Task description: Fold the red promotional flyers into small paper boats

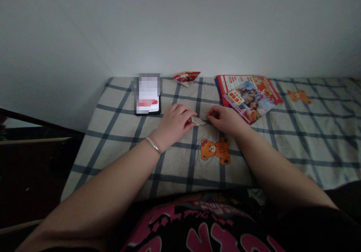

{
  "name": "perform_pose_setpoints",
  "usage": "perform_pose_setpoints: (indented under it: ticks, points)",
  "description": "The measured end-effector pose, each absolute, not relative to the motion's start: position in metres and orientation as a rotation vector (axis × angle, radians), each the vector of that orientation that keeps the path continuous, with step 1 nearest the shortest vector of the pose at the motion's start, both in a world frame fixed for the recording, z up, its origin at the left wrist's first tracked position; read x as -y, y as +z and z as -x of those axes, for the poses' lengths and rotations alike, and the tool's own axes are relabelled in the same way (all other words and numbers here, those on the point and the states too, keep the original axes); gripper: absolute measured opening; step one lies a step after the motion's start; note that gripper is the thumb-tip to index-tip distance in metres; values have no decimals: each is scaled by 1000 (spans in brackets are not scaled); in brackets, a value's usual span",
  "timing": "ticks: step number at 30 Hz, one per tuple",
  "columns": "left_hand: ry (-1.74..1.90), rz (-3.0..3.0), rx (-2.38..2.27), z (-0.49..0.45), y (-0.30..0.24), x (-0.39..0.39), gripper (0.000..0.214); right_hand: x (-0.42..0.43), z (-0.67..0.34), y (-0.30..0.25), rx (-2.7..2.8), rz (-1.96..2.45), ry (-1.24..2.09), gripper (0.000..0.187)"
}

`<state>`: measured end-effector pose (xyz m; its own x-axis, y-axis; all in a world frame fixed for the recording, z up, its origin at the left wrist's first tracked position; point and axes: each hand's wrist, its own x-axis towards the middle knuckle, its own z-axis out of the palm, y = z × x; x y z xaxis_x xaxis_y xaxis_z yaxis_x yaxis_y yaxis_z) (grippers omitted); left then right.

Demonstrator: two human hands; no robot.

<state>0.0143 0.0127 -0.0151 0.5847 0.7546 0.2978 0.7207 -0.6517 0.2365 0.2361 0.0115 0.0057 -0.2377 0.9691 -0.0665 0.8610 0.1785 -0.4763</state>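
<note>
My left hand, with a silver bangle on its wrist, is closed on a small folded piece of paper. The paper's pale pointed end sticks out to the right from between thumb and fingers, and a bit of red shows beside the fingertips. Just right of that point is my right hand, its thumb and forefinger pinched together. What they hold, if anything, is too small to make out. Behind both hands, near the wall, lies another folded paper piece, red with printing.
A phone with a lit screen lies left of my hands. Right of them is a stack of red flyers, with a colourful flyer askew on top. The checked cloth with bear prints reaches back to the wall.
</note>
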Motion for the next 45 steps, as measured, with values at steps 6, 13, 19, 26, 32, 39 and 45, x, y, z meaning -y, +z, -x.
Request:
perform_pose_setpoints:
  ticks: [6, 13, 19, 26, 32, 39, 45]
  points:
    - [658, -2642, -1073, -11, -20, -19, 30, -6, -228, 2, 2239, 1578, 536, 25]
    - [674, -2565, -1229, -5, -14, -8, 31, -7, -233, 0, 2236, 1549, 590, 25]
    - [655, -2608, -1281, -11, -11, -4, 24, -6, -228, -1, 2246, 1353, 495, 22]
    - [632, -2739, -1227, -11, -11, -3, 9, -4, -225, 1, 2336, 1281, 418, 6]
    - [524, -2772, -1389, -4, -5, -4, 13, -4, -227, 7, 2543, 1265, 306, 17]
    - [567, -2720, -1550, -8, -5, 4, 16, -4, -218, 6, 2475, 1578, 238, 30]
    - [477, -2690, -1682, -10, -10, 0, 18, -4, -211, 3, 2458, 1642, 129, 26]
